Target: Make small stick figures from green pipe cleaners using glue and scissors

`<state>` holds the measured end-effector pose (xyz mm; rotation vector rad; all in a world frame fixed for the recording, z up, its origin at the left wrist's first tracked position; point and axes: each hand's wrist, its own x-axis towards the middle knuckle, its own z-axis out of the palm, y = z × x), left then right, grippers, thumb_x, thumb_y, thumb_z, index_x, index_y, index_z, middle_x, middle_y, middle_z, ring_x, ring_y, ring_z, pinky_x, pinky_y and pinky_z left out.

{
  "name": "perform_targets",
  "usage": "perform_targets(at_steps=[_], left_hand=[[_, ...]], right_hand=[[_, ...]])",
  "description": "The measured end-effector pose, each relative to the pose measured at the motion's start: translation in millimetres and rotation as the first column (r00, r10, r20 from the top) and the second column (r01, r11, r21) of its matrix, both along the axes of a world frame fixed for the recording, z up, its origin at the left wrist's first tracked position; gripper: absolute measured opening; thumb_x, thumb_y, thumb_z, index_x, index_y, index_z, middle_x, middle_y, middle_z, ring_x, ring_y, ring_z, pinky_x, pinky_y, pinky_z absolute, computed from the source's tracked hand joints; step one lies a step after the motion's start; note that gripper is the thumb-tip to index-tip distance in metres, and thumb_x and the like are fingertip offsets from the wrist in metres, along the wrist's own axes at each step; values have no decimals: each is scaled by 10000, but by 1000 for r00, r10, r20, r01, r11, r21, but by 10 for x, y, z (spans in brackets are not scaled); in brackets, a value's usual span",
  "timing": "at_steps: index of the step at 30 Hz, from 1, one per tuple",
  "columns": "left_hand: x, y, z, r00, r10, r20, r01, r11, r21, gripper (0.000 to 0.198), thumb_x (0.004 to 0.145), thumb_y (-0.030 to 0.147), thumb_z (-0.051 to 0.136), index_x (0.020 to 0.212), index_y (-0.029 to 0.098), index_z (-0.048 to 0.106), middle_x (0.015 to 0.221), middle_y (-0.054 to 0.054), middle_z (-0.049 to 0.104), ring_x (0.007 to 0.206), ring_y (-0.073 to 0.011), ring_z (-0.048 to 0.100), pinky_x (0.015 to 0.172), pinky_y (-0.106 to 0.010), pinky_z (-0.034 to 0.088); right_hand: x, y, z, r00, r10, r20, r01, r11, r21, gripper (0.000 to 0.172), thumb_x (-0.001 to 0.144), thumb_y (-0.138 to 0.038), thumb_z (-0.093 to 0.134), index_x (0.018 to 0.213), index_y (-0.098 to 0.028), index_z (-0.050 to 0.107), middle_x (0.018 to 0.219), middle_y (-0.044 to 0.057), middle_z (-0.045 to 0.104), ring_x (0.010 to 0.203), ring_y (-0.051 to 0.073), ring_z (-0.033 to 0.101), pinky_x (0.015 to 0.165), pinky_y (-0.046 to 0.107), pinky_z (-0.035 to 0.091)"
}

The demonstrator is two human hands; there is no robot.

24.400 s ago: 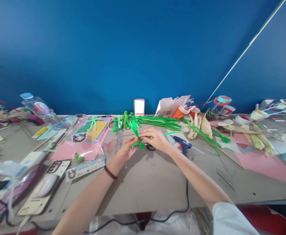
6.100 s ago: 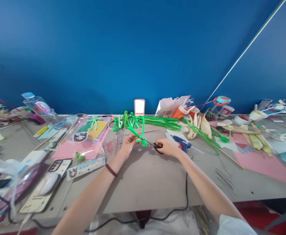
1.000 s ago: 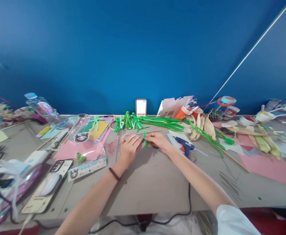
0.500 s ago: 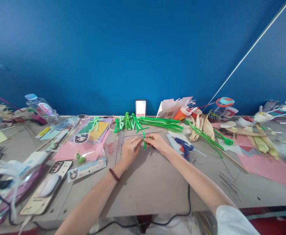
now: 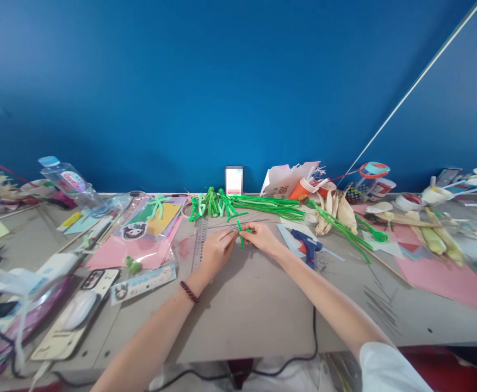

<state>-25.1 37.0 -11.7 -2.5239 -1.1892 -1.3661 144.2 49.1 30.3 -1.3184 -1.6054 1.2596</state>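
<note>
Over the middle of the table, a short piece of green pipe cleaner [image 5: 241,243] with a crossing bit is pinched in the fingertips of my right hand [image 5: 258,237]. My left hand [image 5: 218,247] meets it from the other side, fingers closed. A thin greyish tip sticks out by the left fingertips, too small to name, and the fingers hide the rest. Just beyond the hands lie a loose green piece [image 5: 237,220], several bent green pipe-cleaner figures [image 5: 212,202] and a bundle of long green pipe cleaners [image 5: 271,205].
A clear ruler [image 5: 199,245] and a plastic bag of coloured paper [image 5: 140,239] lie left of my hands. To the right is a blue glue gun [image 5: 310,247]. A phone [image 5: 234,181] stands against the blue wall. A black cable [image 5: 315,332] hangs over the front edge.
Both hands stay in nearly the same place. The green piece between the fingers has tilted slightly; the view has shifted a little.
</note>
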Motion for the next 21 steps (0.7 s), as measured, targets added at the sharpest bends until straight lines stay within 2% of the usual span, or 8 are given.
perform_targets(at_steps=[5,8,12,15,19,21], left_hand=[[29,-14,16,996,-6,93,13,997,-79,200,858,203,497,951,179,673,923,-82,704,862,-181,648,776,-312,515],[49,-34,67,982,-1,187,43,973,-226,192,854,218,503,911,181,682,899,-80,705,838,-176,644,759,-305,512],[62,-34,110,946,35,322,102,912,-398,166,822,247,545,842,179,696,852,-70,710,811,-181,641,763,-312,497],[61,-1,92,882,76,464,202,830,-520,146,768,267,599,779,163,701,807,-70,713,773,-188,645,737,-307,495],[50,51,58,754,153,639,408,653,-638,195,670,313,692,753,137,707,767,-81,716,706,-191,646,684,-299,495],[45,62,60,728,179,662,456,594,-663,226,636,327,721,759,138,715,755,-81,718,687,-189,645,680,-299,493]], right_hand=[[16,31,-66,995,8,100,-17,995,93,115,744,-256,562,784,-160,612,582,-13,602,561,125,594,565,215,438],[19,28,-74,984,-3,179,-28,985,170,137,758,-276,548,785,-165,622,585,-9,608,553,125,565,558,219,415],[6,-21,-33,964,-39,264,-43,953,301,130,767,-266,534,752,-171,622,602,-8,604,535,117,503,545,220,376],[-6,-62,8,954,-39,296,-74,929,363,122,777,-241,523,782,-174,624,641,-5,613,558,116,501,575,221,381],[4,-61,26,941,-18,337,-128,905,406,114,780,-213,526,801,-172,631,719,12,638,617,121,524,613,222,395],[24,-39,22,933,-24,358,-123,915,384,110,778,-215,537,801,-172,635,679,6,631,585,117,518,584,218,390]])
